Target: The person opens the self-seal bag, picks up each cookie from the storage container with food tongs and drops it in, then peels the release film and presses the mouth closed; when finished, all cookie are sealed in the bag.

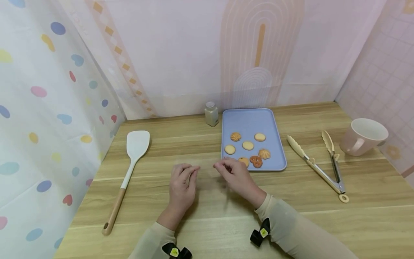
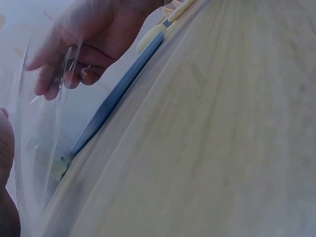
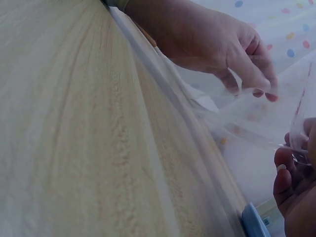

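Observation:
A thin clear plastic bag (image 2: 37, 123) stretches between my two hands above the wooden table, with a fine red line along part of its edge. My left hand (image 1: 182, 185) pinches one side between thumb and fingers. Opposite it, my right hand (image 1: 237, 178) pinches the other side, its fingers curled in. In the right wrist view the see-through bag (image 3: 242, 111) hangs in folds below the left fingers. From the head view the bag is barely visible. The right hand overlaps the near-left corner of a blue tray (image 1: 249, 120), which bears several cookies (image 1: 248, 145), one pretzel-shaped.
A white spatula (image 1: 138, 144) with a wooden handle lies at left. Behind the hands stands a small glass jar (image 1: 211, 115). Right of the tray are spread tongs (image 1: 323, 172) and a pink mug (image 1: 363, 136). Patterned curtains (image 1: 178, 54) border the table's back and sides.

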Demonstrator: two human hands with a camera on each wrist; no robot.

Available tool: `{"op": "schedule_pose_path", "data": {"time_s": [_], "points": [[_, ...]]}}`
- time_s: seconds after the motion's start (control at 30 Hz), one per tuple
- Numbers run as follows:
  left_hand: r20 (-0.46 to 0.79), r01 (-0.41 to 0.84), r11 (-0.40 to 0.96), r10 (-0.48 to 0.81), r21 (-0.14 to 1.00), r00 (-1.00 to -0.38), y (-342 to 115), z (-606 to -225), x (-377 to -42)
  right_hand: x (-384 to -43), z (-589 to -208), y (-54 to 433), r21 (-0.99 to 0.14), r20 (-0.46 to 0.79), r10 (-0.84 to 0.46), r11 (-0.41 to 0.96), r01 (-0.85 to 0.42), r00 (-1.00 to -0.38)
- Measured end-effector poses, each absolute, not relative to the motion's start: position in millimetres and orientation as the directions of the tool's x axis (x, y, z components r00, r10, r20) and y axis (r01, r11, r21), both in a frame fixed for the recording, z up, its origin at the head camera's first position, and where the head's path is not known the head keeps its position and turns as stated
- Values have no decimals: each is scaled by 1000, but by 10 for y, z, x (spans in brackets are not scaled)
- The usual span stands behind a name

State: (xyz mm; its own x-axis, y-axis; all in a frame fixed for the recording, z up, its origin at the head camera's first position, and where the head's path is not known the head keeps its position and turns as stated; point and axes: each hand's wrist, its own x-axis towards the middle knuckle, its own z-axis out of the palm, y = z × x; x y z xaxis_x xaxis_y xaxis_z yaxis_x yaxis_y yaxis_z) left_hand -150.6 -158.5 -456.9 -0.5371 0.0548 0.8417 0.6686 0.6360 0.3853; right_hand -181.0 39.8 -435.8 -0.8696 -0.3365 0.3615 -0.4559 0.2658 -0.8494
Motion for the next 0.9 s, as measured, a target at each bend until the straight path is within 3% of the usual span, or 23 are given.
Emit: {"op": "schedule_pose_path", "data": {"time_s": [0.17,0.43,0.73,0.9], "points": [[854,669,635,29,386,-520,-1576,-4537,-1503,-1808,-4371,385,-824,353,-379,306,-476,-855],[877,707,605,32,366,-480,-1575,-4519,-1524,-1806,-4428,377,-737,363,-515,352,-578,-777],[880,709,600,20,369,-475,-1583,-4523,-1520,-1796,-4428,368,-713,386,-496,375,-593,-778],[862,694,599,12,400,-507,-1587,-4532,-1513,-1779,-4399,357,-722,445,-440,340,-603,-780]]}}
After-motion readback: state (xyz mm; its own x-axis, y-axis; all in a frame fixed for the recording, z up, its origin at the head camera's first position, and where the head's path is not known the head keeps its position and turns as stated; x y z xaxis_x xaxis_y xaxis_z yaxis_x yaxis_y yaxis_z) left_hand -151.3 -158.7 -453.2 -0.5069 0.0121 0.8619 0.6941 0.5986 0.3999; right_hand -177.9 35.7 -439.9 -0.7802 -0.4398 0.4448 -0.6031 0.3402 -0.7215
